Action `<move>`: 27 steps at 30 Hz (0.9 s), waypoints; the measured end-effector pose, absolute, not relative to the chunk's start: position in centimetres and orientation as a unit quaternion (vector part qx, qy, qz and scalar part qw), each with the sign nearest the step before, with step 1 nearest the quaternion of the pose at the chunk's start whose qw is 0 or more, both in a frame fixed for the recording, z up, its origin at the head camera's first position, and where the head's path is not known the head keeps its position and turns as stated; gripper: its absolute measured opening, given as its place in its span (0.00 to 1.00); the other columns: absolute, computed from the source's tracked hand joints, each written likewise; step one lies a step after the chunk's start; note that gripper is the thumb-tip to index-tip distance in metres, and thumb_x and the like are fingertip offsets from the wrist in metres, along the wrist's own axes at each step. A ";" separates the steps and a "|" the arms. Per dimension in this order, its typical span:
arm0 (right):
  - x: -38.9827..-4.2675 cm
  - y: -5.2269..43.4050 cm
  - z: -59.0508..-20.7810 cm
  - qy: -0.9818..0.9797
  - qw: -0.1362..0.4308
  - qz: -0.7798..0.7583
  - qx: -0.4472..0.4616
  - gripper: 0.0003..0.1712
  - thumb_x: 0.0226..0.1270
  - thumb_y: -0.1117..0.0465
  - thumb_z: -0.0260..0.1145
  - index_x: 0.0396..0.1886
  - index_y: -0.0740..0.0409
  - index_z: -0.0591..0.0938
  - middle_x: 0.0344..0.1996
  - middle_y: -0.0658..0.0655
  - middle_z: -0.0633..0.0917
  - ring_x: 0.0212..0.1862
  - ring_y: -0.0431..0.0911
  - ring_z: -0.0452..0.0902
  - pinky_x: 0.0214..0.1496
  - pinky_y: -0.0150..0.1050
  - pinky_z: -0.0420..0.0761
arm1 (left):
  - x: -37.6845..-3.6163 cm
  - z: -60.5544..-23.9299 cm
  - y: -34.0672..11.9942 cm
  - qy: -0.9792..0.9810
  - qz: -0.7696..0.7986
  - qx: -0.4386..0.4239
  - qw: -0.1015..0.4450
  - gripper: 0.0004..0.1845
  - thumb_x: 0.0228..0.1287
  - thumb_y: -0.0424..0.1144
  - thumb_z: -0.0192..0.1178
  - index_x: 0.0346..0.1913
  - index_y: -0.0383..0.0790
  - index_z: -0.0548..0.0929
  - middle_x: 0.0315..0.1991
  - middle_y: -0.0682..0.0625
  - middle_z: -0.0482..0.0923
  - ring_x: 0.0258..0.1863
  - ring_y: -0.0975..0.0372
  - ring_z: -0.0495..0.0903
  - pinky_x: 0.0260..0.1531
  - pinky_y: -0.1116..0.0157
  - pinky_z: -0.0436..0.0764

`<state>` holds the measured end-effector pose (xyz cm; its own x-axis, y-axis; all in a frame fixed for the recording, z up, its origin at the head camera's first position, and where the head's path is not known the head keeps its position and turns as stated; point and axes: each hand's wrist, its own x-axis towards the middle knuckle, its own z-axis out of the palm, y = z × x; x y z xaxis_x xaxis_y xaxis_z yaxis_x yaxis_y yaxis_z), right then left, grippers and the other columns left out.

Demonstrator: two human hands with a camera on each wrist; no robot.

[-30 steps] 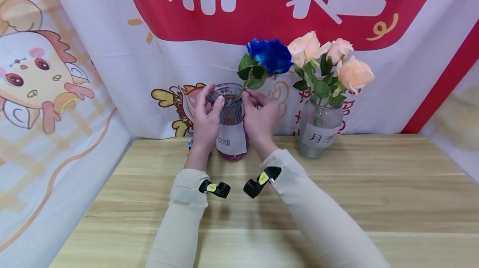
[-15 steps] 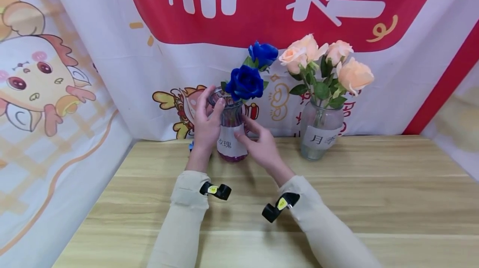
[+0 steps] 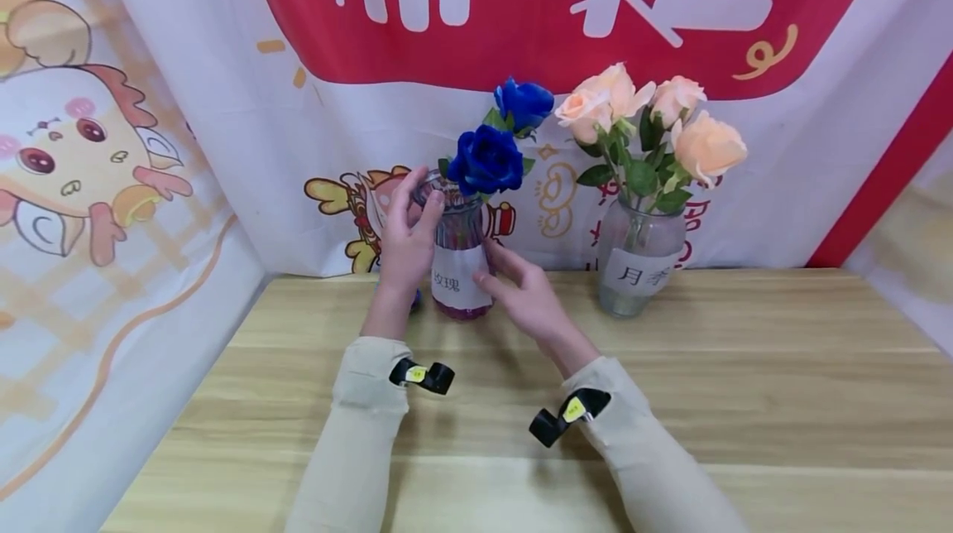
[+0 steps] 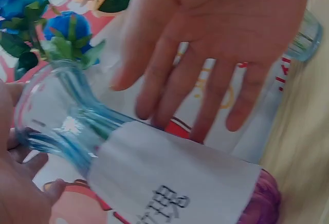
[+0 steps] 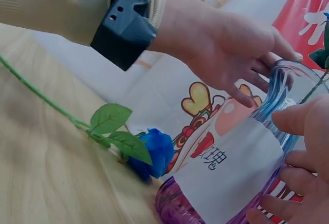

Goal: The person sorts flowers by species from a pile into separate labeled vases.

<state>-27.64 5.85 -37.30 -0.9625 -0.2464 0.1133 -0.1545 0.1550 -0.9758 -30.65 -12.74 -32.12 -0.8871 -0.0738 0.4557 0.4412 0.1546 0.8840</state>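
A purple-tinted glass vase [image 3: 460, 276] with a white label stands at the back of the wooden table [image 3: 744, 367]. Two blue roses [image 3: 487, 162] stand in it, one higher [image 3: 525, 103]. My left hand [image 3: 408, 239] grips the vase's rim, fingers curled over the lip [image 5: 226, 49]. My right hand [image 3: 524, 297] is open beside the label, palm toward the glass [image 4: 221, 39], fingers straight. Whether it touches the vase is unclear. A third blue rose [image 5: 154, 152] lies on the table behind the vase, its stem running left.
A clear glass vase [image 3: 639, 260] with peach roses [image 3: 707, 148] stands just right of the purple one. Printed cloth banners [image 3: 149, 144] wall in the back and both sides. Black camera mounts sit on both wrists.
My right hand let go of a blue rose's stem at the rim; the rose dropped into the vase. The hand then came down beside the label. The left hand stayed on the rim.
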 end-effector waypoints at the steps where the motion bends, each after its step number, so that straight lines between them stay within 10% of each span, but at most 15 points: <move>1: -27.6 5.9 -37.2 0.758 0.038 -0.638 -0.131 0.38 0.80 0.51 0.65 0.84 0.45 0.64 0.83 0.51 0.67 0.84 0.50 0.60 0.87 0.56 0.60 | -30.5 -31.9 -12.9 -0.734 -0.639 -0.117 0.196 0.32 0.82 0.53 0.56 0.82 0.50 0.65 0.83 0.52 0.63 0.80 0.49 0.66 0.80 0.47 0.67; 18: -27.8 6.1 -37.0 0.755 0.047 -0.645 -0.111 0.36 0.80 0.52 0.65 0.83 0.42 0.66 0.82 0.50 0.68 0.83 0.50 0.62 0.85 0.55 0.63 | -23.3 -32.7 -19.0 -0.658 -0.733 0.126 0.119 0.26 0.76 0.46 0.66 0.71 0.42 0.77 0.57 0.56 0.87 0.55 0.66 0.86 0.56 0.72 0.86; 27: -27.5 6.0 -36.9 0.754 0.051 -0.646 -0.106 0.36 0.80 0.53 0.65 0.83 0.42 0.67 0.82 0.51 0.68 0.84 0.51 0.61 0.85 0.56 0.64 | -19.3 -38.9 -23.5 -0.745 -0.645 0.169 0.024 0.34 0.75 0.38 0.66 0.78 0.33 0.67 0.76 0.36 0.72 0.43 0.78 0.85 0.54 0.72 0.86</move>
<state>-27.52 5.96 -36.93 -0.9722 -0.2262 0.0602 -0.0943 0.1428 -0.9853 -19.32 -23.47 -38.87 -0.9416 -0.2834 -0.1820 -0.2204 0.1099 0.9692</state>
